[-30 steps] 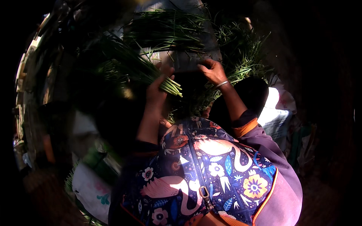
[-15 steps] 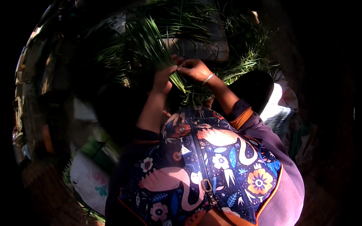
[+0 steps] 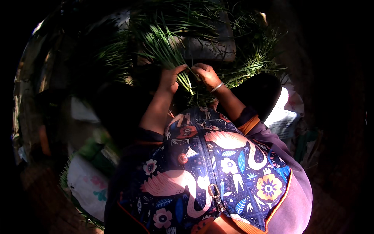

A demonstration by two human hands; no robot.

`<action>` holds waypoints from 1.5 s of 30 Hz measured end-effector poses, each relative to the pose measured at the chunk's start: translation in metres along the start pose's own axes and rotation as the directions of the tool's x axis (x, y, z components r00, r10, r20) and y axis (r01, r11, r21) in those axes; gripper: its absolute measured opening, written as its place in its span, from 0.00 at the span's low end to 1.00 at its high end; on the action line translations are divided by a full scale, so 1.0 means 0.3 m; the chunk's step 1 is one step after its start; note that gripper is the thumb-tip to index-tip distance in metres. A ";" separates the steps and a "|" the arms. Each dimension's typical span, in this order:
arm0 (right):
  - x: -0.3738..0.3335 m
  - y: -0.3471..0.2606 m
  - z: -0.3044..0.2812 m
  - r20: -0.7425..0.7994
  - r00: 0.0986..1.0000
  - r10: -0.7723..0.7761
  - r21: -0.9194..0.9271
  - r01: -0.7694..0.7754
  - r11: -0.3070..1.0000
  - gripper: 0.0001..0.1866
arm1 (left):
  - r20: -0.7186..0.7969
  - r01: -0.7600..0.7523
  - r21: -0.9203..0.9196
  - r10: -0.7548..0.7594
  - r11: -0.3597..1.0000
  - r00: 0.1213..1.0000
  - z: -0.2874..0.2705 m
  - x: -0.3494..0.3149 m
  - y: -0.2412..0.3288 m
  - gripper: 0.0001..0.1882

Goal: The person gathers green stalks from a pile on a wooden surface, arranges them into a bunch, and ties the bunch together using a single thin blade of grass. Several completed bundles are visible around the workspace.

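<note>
A bunch of long green blades with pale cut ends, which look like chives [image 3: 161, 45], slants up and to the left from my left hand [image 3: 170, 77]. My left fingers are wrapped round its lower part, and the pale ends stick out below the fist toward me. Just to the right, apart from the bunch, my right hand [image 3: 207, 75] has its thumb and fingers pinched together. A thin strand seems to be at those fingertips, too fine to make out. A white bangle [image 3: 217, 87] circles my right wrist.
Beyond my hands stands a low wooden board [image 3: 218, 52] with loose green blades [image 3: 187, 21] on it. More blades [image 3: 257, 64] lie in heaps to its right and left. White sacks [image 3: 283, 119] are beside my right knee and at lower left. Deep shadow hides much.
My right hand has drawn away from the left fingers, slightly right and toward me, still pinched. The bunch has tipped a little to the right in my left hand.
</note>
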State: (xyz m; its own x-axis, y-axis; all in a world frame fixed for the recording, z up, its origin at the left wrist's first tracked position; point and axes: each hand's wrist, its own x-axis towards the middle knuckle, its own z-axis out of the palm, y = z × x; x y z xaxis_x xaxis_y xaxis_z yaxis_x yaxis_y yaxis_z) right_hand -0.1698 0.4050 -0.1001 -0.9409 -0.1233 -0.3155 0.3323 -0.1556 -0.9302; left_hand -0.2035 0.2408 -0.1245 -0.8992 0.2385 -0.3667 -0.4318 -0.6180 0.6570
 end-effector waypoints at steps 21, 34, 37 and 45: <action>-0.103 -0.081 0.030 -0.089 0.987 0.136 -0.038 -0.140 0.989 0.13 | -0.033 -0.159 -0.053 0.157 0.986 0.987 0.006 0.006 0.002 0.12; -0.114 -0.028 0.046 -0.107 0.994 0.030 0.163 -0.012 0.987 0.06 | 0.039 -0.129 -0.086 0.133 0.988 0.990 0.036 -0.025 0.006 0.13; -0.114 -0.021 0.046 -0.174 0.976 -0.128 -0.074 0.117 0.990 0.07 | -0.004 -0.097 -0.095 0.097 0.991 0.995 0.049 -0.028 0.003 0.12; -0.126 -0.033 0.049 -0.201 0.798 -0.568 -0.635 0.335 0.696 0.06 | -0.092 -0.026 -0.048 0.021 0.999 0.996 0.057 -0.036 -0.004 0.08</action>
State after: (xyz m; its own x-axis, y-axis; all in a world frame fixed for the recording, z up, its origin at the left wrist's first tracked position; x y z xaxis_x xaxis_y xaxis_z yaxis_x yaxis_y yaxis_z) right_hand -0.1364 0.3969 -0.0762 -0.9527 0.1875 0.2391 -0.1258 0.4729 -0.8721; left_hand -0.1944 0.2517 -0.1101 -0.8979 0.1553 -0.4120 -0.4048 -0.6589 0.6340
